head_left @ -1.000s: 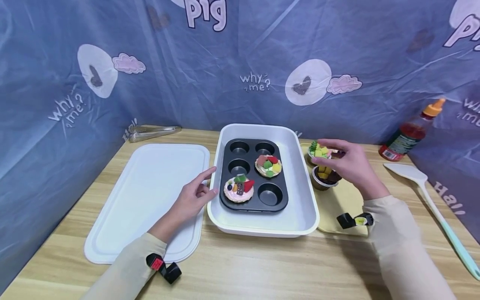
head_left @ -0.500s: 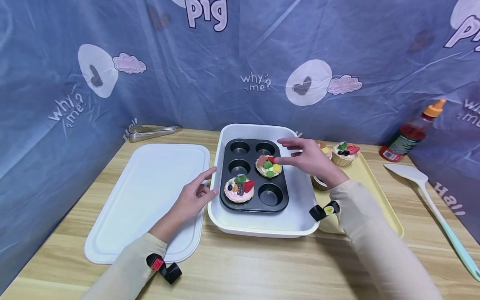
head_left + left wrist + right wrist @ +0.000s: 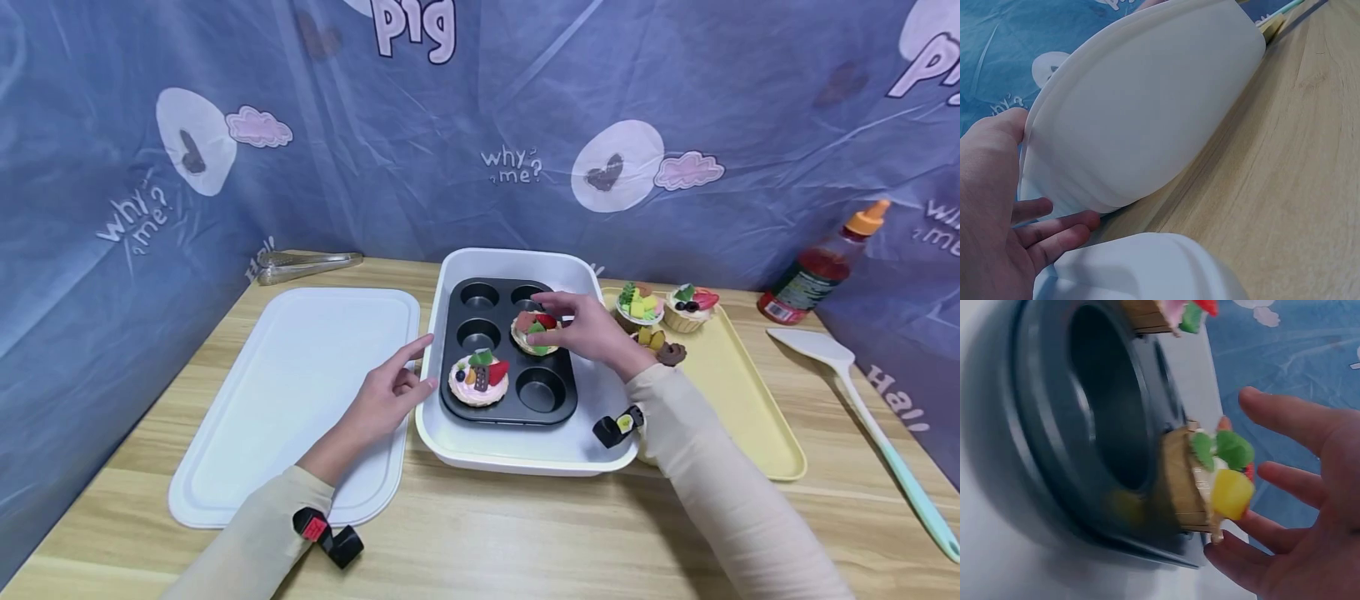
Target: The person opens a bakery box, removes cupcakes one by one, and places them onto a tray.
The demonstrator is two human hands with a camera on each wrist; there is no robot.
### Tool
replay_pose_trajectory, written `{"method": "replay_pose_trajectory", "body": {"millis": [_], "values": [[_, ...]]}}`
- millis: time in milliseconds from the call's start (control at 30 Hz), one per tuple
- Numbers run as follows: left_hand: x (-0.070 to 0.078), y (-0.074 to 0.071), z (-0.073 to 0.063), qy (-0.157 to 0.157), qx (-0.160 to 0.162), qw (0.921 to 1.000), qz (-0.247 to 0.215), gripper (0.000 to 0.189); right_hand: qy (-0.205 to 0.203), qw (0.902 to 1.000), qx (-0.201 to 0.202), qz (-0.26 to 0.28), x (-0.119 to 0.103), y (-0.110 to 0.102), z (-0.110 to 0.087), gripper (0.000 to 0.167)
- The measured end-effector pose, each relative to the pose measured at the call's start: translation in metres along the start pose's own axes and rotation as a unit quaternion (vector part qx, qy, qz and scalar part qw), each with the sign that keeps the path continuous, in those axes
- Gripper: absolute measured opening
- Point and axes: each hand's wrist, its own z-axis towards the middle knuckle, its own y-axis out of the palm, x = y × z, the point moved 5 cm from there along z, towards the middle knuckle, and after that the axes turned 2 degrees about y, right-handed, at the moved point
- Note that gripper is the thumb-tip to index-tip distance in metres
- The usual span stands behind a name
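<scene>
My right hand [image 3: 588,333] hovers over a fruit-topped tart [image 3: 536,325] in the right middle cup of a black muffin tin [image 3: 512,367]. Its thumb and fingers are spread about the tart's toppings; in the right wrist view there is a gap between thumb and tart [image 3: 1188,481]. A second tart [image 3: 477,379], with pink cream and a strawberry, sits in the front left cup. The tin lies inside a white rectangular tub [image 3: 517,454]. My left hand [image 3: 386,392] rests at the tub's left side, fingertips right at its rim, holding nothing.
A white tray [image 3: 322,375] lies left, metal tongs [image 3: 311,264] behind it. On a yellow tray [image 3: 727,408] at right stand a green-topped cupcake [image 3: 637,307], a berry cupcake [image 3: 688,308] and a chocolate cupcake [image 3: 656,343]. Farther right are a sauce bottle [image 3: 813,267] and a spatula [image 3: 870,408].
My right hand has moved left from the cupcakes on the yellow tray to the right middle tart, uncovering the cupcakes. The left hand has stayed in place.
</scene>
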Motion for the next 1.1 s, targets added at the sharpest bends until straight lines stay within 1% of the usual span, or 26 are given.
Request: {"method": "replay_pose_trajectory", "body": {"millis": [100, 300, 600, 867, 1100], "values": [[0.0005, -0.0005, -0.0001, 0.001, 0.001, 1.0, 0.001, 0.063, -0.008, 1.0, -0.003, 0.0, 0.0019, 0.0028, 0.0002, 0.071], [0.0002, -0.001, -0.0004, 0.001, 0.004, 1.0, 0.007, 0.063, -0.025, 0.9997, -0.002, 0.004, 0.0046, 0.0045, 0.001, 0.069], [0.0009, 0.0001, -0.0005, 0.0, 0.004, 0.9999, 0.012, 0.063, -0.057, 0.9979, 0.009, -0.028, 0.0037, 0.0066, 0.0013, 0.064], [0.001, 0.0007, -0.0005, 0.005, 0.005, 1.0, 0.003, 0.063, -0.057, 0.997, 0.015, -0.051, 0.0045, 0.0075, 0.0019, 0.061], [0.0012, 0.0006, -0.0008, 0.008, 0.004, 1.0, 0.003, 0.063, -0.056, 0.9967, 0.017, -0.055, 0.0047, 0.007, 0.002, 0.059]]}}
